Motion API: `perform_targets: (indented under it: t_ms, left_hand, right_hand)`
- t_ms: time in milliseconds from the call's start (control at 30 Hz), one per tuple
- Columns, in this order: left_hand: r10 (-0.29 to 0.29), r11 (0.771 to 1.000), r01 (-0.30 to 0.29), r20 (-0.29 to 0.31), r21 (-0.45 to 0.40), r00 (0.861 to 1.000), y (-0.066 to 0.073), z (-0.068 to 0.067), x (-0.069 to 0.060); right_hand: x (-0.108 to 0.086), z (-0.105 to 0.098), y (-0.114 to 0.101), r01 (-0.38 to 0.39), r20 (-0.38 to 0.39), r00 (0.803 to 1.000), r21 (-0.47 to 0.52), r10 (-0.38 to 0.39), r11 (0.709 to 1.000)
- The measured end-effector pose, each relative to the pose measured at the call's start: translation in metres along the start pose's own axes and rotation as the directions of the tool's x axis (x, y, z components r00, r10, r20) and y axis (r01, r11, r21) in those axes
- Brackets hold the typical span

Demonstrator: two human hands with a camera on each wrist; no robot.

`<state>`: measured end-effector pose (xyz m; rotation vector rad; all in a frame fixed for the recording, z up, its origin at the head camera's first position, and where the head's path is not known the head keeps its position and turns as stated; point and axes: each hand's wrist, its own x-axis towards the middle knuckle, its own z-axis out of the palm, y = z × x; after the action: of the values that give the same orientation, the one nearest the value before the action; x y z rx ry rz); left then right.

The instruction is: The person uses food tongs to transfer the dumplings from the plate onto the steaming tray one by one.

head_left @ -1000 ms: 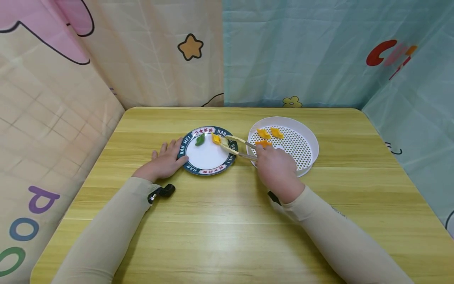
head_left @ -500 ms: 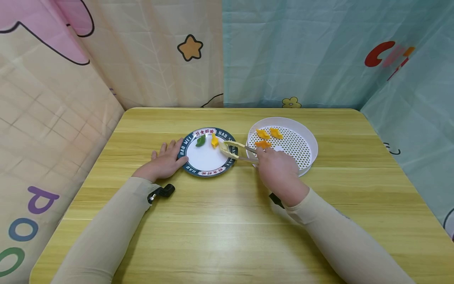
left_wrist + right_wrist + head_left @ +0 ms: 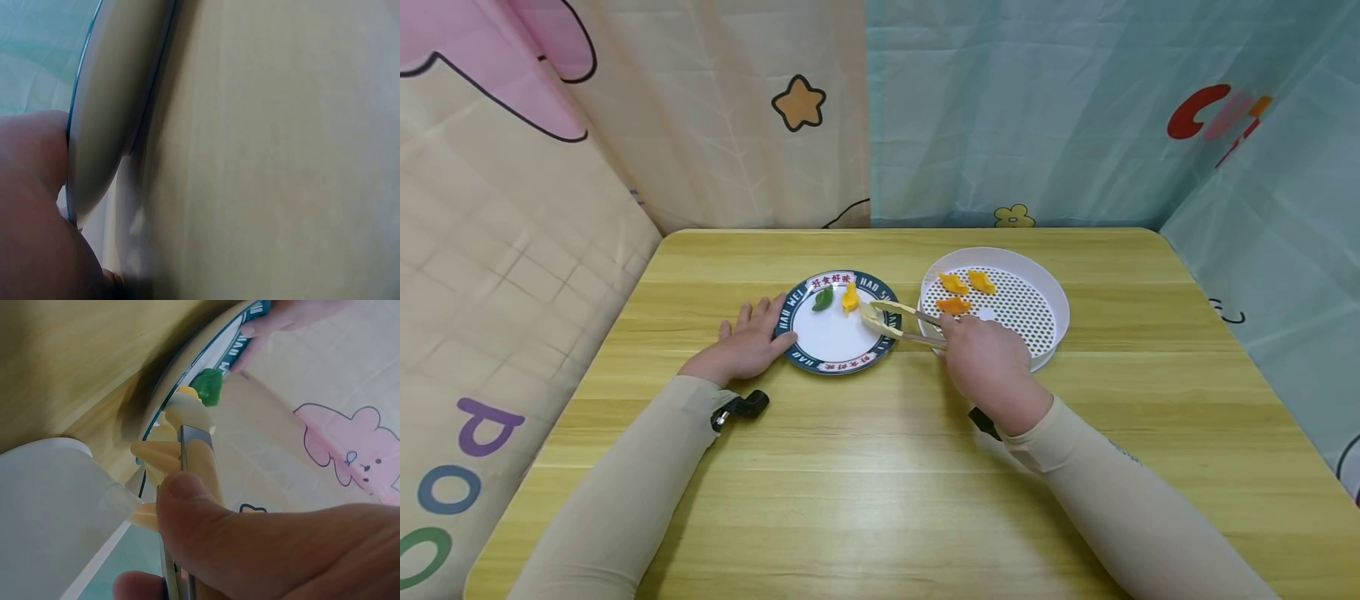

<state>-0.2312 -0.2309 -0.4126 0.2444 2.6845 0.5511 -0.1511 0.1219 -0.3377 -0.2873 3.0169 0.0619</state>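
My left hand (image 3: 741, 343) lies with fingers spread at the left edge of a white plate (image 3: 838, 346) with a dark patterned rim, its thumb on that rim. In the left wrist view the plate's edge (image 3: 109, 106) meets the hand. My right hand (image 3: 988, 367) grips a pair of tongs (image 3: 917, 337) with cream heads. Those heads are parted over the plate's right side, just right of a yellow dumpling-shaped piece (image 3: 850, 298). A green piece (image 3: 823, 298) lies left of it. The right wrist view shows my thumb pressing the tongs (image 3: 199, 450).
A white round tray with a perforated floor (image 3: 1030, 312) stands right of the plate, partly behind my right hand. In it lie two yellow pieces (image 3: 981, 282) and an orange piece (image 3: 953, 306). Printed curtains (image 3: 1000, 108) hang behind the wooden table (image 3: 850, 483).
The tong heads, at the yellow piece a second ago, have drawn slightly right and come away from it. The yellow piece has turned and stays on the plate. My left hand has not moved.
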Motion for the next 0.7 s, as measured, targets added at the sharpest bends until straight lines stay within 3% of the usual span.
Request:
perform_targets:
  t_ms: [467, 700]
  left_hand:
    - [0.012, 1.000, -0.012, -0.010, -0.005, 1.000, 0.0052, -0.0014, -0.0059]
    - [0.010, 1.000, -0.010, -0.010, 0.001, 1.000, 0.0064, -0.0017, -0.0070]
  right_hand:
    - [-0.0009, 0.0016, 0.0013, 0.017, -0.020, 1.000, -0.005, -0.017, 1.000]
    - [-0.0036, 0.0036, 0.0033, 0.026, -0.069, 0.997, 0.016, -0.024, 1.000]
